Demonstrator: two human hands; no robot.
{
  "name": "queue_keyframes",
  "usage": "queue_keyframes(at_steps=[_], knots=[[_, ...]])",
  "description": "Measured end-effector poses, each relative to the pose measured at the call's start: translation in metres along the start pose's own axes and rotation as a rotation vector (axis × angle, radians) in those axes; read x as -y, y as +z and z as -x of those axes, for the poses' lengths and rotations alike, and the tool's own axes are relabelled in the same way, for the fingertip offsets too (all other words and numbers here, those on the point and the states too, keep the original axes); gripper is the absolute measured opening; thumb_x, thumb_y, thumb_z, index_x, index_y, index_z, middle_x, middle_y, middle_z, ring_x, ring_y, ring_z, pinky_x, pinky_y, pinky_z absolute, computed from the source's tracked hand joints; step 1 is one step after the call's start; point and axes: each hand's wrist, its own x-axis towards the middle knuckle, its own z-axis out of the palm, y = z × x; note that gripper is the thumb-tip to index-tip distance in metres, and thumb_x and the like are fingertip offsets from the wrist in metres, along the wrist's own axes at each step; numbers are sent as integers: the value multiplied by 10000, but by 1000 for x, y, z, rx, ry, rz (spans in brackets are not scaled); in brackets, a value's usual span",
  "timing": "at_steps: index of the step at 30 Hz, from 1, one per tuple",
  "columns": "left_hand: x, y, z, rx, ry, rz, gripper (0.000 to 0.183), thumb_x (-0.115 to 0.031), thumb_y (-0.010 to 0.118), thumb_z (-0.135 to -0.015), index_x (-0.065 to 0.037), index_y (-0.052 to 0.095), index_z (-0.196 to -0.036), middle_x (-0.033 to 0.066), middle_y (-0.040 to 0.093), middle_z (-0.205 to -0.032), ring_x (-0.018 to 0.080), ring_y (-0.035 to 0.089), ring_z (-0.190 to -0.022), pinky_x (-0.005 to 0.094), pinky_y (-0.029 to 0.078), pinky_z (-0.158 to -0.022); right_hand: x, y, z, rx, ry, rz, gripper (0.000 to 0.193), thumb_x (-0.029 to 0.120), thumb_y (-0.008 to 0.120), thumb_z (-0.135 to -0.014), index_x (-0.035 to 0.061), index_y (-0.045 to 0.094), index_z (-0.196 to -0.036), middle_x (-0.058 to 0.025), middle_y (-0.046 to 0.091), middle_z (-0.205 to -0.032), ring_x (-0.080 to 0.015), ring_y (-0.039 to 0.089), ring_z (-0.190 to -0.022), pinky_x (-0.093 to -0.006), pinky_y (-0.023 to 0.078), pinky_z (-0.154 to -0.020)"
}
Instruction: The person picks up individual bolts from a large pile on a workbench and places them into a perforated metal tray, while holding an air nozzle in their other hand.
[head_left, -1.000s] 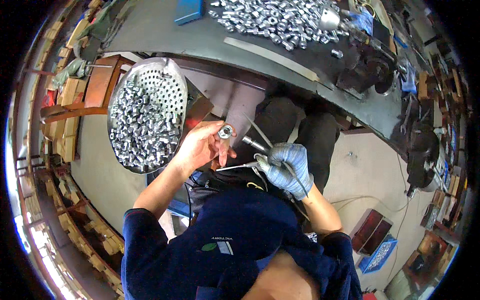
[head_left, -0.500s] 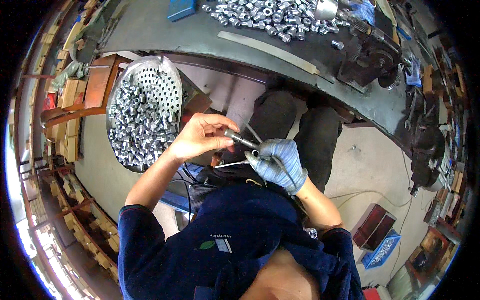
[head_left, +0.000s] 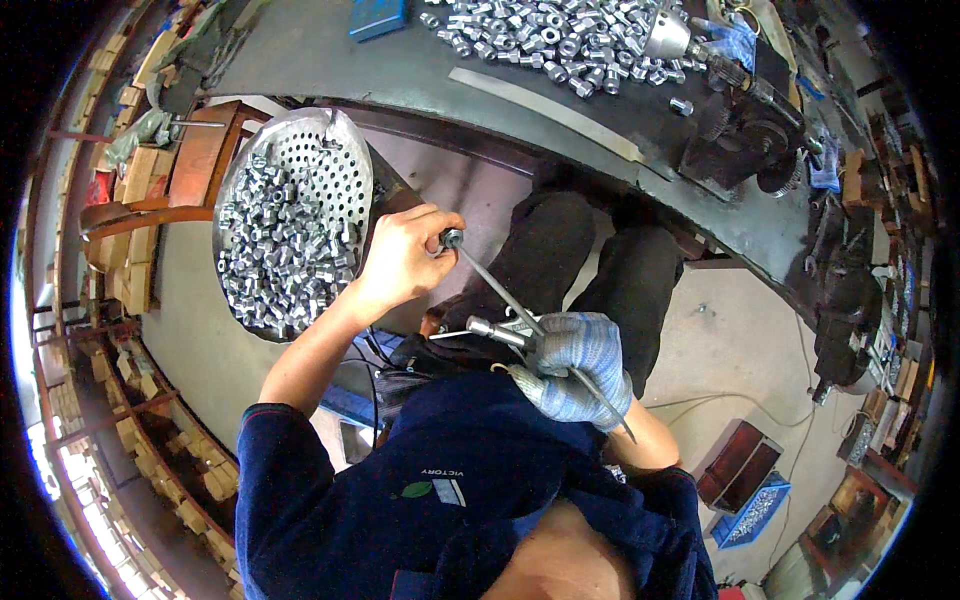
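My bare left hand (head_left: 408, 252) pinches a small metal nut (head_left: 452, 238) between thumb and fingers. My right hand (head_left: 580, 368), in a grey-blue knit glove, is closed around a long thin metal rod (head_left: 496, 284). The rod runs slantwise through that fist; its far end is at the nut, and its other end tapers to a point near my right wrist. Whether the far end enters the nut, I cannot tell. The same gloved hand also grips a short stepped metal pin (head_left: 488, 329), its thicker end sticking out to the left.
A perforated metal scoop-shaped tray (head_left: 345, 165) heaped with nuts stands at the left. The dark workbench (head_left: 330, 60) ahead carries loose nuts (head_left: 550, 35), a flat metal strip (head_left: 545, 112) and a geared chuck machine (head_left: 745, 125). A blue bin (head_left: 752, 512) sits on the floor at right.
My left hand has let go of the stepped pin, moved up and away, and now holds a nut at the rod's end. The right hand has shifted slightly right and down, keeping the rod and pin.
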Motion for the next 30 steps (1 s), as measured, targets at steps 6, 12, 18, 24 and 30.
queue_keyframes(at_steps=[6,12,18,24,30], knots=[[-8,1,2,40,5,50,263,-54,651,-602,-51,648,-865,95,561,-674,230,543,-529,325,437,-504,-6,16,-11,-38,33,36,328,155,759,-659,129,470,-506,-83,487,-512,-274,517,-445,-325,408,-430],[-5,18,-13,0,148,89,250,-50,662,-606,-71,661,-855,70,497,-563,181,484,-457,305,394,-456,-26,20,-22,-24,-3,249,263,247,730,-709,129,569,-537,-90,523,-521,-282,537,-456,-372,408,-433],[17,4,-101,-124,63,-48,243,-115,649,-677,-58,674,-912,116,593,-601,214,574,-523,339,459,-505,-8,-11,-2,-173,18,330,329,175,736,-692,145,471,-500,-60,426,-474,-253,467,-417,-352,360,-406],[3,-30,-235,-179,39,672,440,-103,634,-822,38,504,-1219,61,647,-740,107,606,-651,253,475,-647,-11,-1,3,-201,69,188,340,153,739,-702,127,464,-504,-68,409,-475,-252,434,-406,-337,332,-400],[26,-89,-165,-75,79,209,356,-164,607,-871,3,549,-1180,39,645,-709,76,598,-678,247,466,-616,-19,0,15,-154,119,275,364,142,755,-697,133,448,-501,-62,416,-475,-247,450,-412,-322,347,-409]])
